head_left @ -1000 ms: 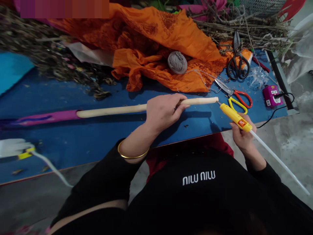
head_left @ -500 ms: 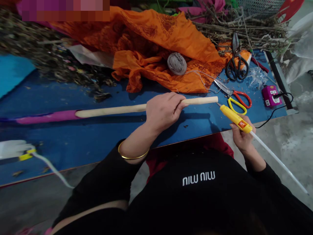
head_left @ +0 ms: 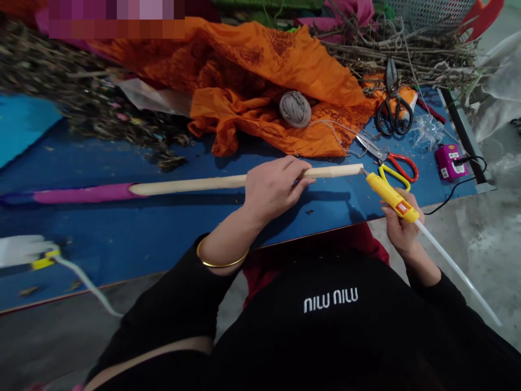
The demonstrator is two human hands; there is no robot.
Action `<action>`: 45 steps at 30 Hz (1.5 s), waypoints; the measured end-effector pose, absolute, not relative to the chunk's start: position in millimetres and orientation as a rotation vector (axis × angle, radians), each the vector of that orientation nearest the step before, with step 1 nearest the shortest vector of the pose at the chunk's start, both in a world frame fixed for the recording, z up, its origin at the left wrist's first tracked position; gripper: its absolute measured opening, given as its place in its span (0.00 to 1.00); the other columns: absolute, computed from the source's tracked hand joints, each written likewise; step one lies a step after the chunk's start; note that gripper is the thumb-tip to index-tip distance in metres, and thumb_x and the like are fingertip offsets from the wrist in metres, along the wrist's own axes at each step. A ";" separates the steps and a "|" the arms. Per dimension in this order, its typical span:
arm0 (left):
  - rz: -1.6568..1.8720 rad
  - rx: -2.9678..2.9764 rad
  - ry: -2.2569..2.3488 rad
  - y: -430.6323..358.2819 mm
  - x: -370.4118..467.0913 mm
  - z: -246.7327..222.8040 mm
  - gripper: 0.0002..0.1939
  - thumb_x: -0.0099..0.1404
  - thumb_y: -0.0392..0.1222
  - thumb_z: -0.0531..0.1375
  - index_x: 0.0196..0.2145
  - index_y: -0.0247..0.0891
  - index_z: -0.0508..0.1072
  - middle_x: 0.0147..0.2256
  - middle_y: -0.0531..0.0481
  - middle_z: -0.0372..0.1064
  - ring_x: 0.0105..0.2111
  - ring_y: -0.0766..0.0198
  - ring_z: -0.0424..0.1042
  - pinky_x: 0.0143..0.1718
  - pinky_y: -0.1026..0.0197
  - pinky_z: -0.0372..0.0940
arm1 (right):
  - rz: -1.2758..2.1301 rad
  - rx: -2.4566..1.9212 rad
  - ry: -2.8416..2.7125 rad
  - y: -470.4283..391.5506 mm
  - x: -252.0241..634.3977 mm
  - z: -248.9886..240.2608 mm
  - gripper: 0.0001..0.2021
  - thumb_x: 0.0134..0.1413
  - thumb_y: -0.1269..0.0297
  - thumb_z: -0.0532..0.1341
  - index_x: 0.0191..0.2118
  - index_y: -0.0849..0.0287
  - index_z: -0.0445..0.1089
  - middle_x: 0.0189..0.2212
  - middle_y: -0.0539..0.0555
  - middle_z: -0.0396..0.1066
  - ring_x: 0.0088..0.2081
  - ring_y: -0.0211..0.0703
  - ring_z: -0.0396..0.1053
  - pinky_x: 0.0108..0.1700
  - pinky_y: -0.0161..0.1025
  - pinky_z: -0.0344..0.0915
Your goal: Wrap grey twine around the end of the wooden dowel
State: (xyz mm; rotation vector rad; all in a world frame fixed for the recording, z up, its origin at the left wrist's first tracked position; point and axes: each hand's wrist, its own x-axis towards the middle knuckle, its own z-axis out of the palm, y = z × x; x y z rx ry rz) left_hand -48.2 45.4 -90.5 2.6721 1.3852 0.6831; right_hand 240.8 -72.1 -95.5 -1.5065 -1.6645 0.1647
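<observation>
A long pale stick lies crosswise above the blue table, its left part wrapped in a pink-purple covering. My left hand is closed around the stick near its right end, palm down, with a gold bangle on the wrist. In my right hand is a yellow glue gun, with a long white glue stick coming out of its back. The gun's nozzle is at the right tip of the pale stick; whether they touch is hard to tell.
Orange cloth with a grey yarn ball lies beyond the stick. Red-yellow scissors, black shears and a purple power socket are at the right. Dry stems cover the back. A white power strip lies left.
The gun's nozzle has come slightly closer to the stick's tip. My left fingers have shifted a little on the stick, and the stick has moved slightly to the right at its wrapped part.
</observation>
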 end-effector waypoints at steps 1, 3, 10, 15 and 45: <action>0.698 2.684 1.375 45.7 -48.5 -90.9 0.17 0.76 0.55 0.54 0.44 0.43 0.78 0.38 0.47 0.79 0.37 0.56 0.77 0.32 0.56 0.62 | 0.168 -1.504 -1.661 -72.1 240.6 -95.7 0.08 0.64 0.60 0.62 0.45 0.54 0.74 0.40 0.55 0.78 0.38 0.45 0.77 0.39 0.44 0.74; 0.714 2.696 1.356 46.3 -49.2 -91.7 0.19 0.77 0.56 0.53 0.44 0.42 0.78 0.38 0.47 0.79 0.38 0.55 0.77 0.32 0.56 0.63 | 0.172 -1.502 -1.654 -72.0 240.5 -96.4 0.08 0.64 0.60 0.63 0.46 0.54 0.74 0.39 0.54 0.78 0.37 0.45 0.76 0.39 0.44 0.73; 0.679 2.673 1.353 46.1 -49.3 -90.7 0.23 0.78 0.58 0.49 0.45 0.43 0.78 0.38 0.45 0.79 0.38 0.54 0.77 0.33 0.55 0.63 | 0.174 -1.530 -1.666 -72.8 243.6 -101.2 0.11 0.64 0.58 0.62 0.49 0.52 0.73 0.38 0.54 0.77 0.36 0.46 0.74 0.39 0.46 0.73; 0.641 2.666 1.368 46.0 -49.0 -89.3 0.23 0.77 0.59 0.50 0.45 0.44 0.79 0.37 0.46 0.80 0.38 0.53 0.78 0.34 0.54 0.64 | 0.143 -1.547 -1.680 -74.7 245.1 -103.8 0.11 0.64 0.58 0.62 0.50 0.52 0.73 0.38 0.54 0.77 0.36 0.47 0.74 0.40 0.47 0.74; 0.864 2.621 1.346 47.8 -49.6 -91.6 0.18 0.76 0.52 0.52 0.47 0.41 0.79 0.41 0.44 0.81 0.41 0.54 0.79 0.37 0.55 0.68 | 0.805 -1.511 -0.938 -27.0 313.5 -63.9 0.09 0.40 0.62 0.71 0.29 0.59 0.74 0.19 0.47 0.69 0.19 0.34 0.64 0.23 0.35 0.59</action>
